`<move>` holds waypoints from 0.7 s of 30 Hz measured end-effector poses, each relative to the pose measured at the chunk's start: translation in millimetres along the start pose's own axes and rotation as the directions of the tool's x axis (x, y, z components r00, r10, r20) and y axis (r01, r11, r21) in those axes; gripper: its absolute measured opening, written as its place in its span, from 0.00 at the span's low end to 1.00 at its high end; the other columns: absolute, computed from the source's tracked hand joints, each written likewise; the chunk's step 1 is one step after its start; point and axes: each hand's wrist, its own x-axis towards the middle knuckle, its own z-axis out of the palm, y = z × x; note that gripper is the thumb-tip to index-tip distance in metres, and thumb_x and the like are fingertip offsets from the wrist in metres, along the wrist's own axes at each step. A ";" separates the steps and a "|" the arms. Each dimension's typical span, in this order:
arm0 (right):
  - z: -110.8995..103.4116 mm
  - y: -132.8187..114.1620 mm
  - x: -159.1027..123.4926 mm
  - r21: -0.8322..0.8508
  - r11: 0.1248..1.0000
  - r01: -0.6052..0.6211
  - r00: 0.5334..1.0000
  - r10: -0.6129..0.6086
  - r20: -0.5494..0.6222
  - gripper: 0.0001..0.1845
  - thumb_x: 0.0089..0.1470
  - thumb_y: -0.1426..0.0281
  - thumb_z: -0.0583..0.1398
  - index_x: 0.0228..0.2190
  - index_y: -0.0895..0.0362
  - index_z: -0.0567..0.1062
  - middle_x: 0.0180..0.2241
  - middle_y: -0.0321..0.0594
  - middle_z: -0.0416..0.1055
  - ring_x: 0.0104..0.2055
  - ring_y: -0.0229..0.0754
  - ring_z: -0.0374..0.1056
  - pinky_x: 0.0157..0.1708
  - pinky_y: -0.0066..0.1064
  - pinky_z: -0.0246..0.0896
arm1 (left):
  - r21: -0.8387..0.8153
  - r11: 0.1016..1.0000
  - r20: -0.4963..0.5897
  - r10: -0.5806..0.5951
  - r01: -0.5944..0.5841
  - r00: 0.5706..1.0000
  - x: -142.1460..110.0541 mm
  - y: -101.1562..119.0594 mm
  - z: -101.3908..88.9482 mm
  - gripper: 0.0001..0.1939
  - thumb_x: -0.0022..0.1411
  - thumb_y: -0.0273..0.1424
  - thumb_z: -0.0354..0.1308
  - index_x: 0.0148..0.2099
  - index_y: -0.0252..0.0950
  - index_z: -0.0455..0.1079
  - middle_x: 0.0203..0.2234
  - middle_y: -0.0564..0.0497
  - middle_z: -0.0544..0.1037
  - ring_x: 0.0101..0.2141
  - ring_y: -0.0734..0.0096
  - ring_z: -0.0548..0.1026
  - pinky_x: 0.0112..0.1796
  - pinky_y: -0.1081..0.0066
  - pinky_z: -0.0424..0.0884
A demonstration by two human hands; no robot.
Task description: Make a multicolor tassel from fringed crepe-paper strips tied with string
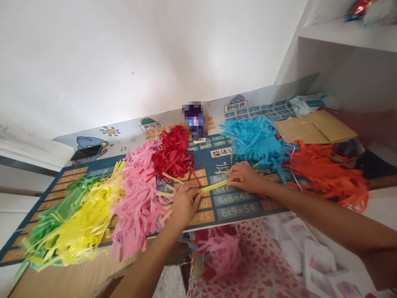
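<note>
My left hand (185, 205) and my right hand (243, 177) hold a thin yellow paper strip (214, 186) stretched between them above a printed multiplication mat (235, 198). Both hands pinch its ends. Shredded paper lies in heaps on the mat: red (171, 152) and pink (138, 198) beside my left hand, yellow (83, 219) and green (51, 219) farther left. Blue strips (256, 142) lie just beyond my right hand, with orange strips (328, 178) to its right. Several loose yellow strips (166, 192) lie around my left fingers.
A blurred dark object (195, 120) stands at the mat's far edge against a white wall. A tan envelope (316, 127) lies at the back right under a white shelf (350, 35). Below the mat's near edge are a heart-print fabric (257, 260) and more pink strips (220, 252).
</note>
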 end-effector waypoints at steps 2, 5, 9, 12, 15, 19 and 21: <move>-0.1 1.0 0.9 0.014 0.999 -0.041 0.999 0.041 0.014 0.13 0.57 0.60 0.62 0.26 0.54 0.79 0.34 0.39 0.75 0.38 0.41 0.67 0.43 0.37 0.47 | -0.021 0.999 0.018 -0.038 0.039 0.999 1.7 -0.9 -0.1 0.07 0.63 0.34 0.58 0.34 0.41 0.78 0.37 0.49 0.80 0.42 0.62 0.75 0.43 0.61 0.64; -0.3 1.5 2.6 0.007 0.994 -0.105 0.994 0.105 0.039 0.14 0.57 0.59 0.62 0.26 0.54 0.80 0.34 0.39 0.75 0.39 0.42 0.67 0.42 0.37 0.47 | -0.007 0.998 0.028 -0.058 0.058 0.998 4.4 -1.4 0.5 0.09 0.64 0.35 0.57 0.35 0.40 0.77 0.37 0.48 0.79 0.41 0.62 0.74 0.43 0.61 0.64; -0.5 0.0 6.4 -0.004 0.984 -0.181 0.981 0.181 0.064 0.11 0.53 0.61 0.65 0.25 0.53 0.79 0.34 0.37 0.76 0.38 0.42 0.68 0.41 0.36 0.47 | 0.071 0.994 0.056 -0.085 0.081 0.995 9.8 0.7 1.4 0.11 0.63 0.36 0.56 0.33 0.39 0.76 0.34 0.48 0.79 0.40 0.60 0.74 0.41 0.61 0.62; -1.1 -2.9 9.9 -0.012 0.978 -0.207 0.976 0.207 0.074 0.10 0.51 0.62 0.66 0.24 0.54 0.79 0.32 0.37 0.76 0.38 0.42 0.67 0.41 0.36 0.47 | 0.103 0.991 0.063 -0.091 0.084 0.994 14.0 2.8 1.3 0.10 0.62 0.35 0.57 0.31 0.39 0.75 0.33 0.49 0.79 0.39 0.60 0.74 0.40 0.61 0.61; -1.9 -5.6 13.1 -0.033 0.972 -0.233 0.968 0.235 0.086 0.09 0.50 0.64 0.66 0.22 0.54 0.78 0.31 0.36 0.75 0.37 0.43 0.67 0.41 0.36 0.46 | 0.126 0.987 0.077 -0.109 0.099 0.991 17.4 4.9 0.6 0.09 0.61 0.34 0.58 0.30 0.39 0.73 0.33 0.49 0.79 0.38 0.60 0.75 0.40 0.61 0.60; -2.0 -6.2 16.3 -0.072 0.965 -0.253 0.958 0.260 0.119 0.09 0.49 0.64 0.66 0.22 0.54 0.77 0.30 0.36 0.74 0.38 0.43 0.67 0.40 0.35 0.46 | 0.128 0.983 0.127 -0.147 0.131 0.981 21.0 6.4 -0.8 0.08 0.60 0.34 0.59 0.29 0.39 0.73 0.32 0.50 0.79 0.39 0.60 0.75 0.40 0.60 0.60; -2.0 -6.3 17.1 -0.083 0.962 -0.259 0.954 0.268 0.137 0.09 0.49 0.63 0.66 0.22 0.54 0.77 0.31 0.36 0.74 0.38 0.43 0.67 0.40 0.35 0.46 | 0.112 0.983 0.147 -0.159 0.144 0.976 22.2 6.2 -1.8 0.08 0.59 0.34 0.59 0.29 0.39 0.72 0.32 0.51 0.79 0.39 0.61 0.75 0.40 0.61 0.60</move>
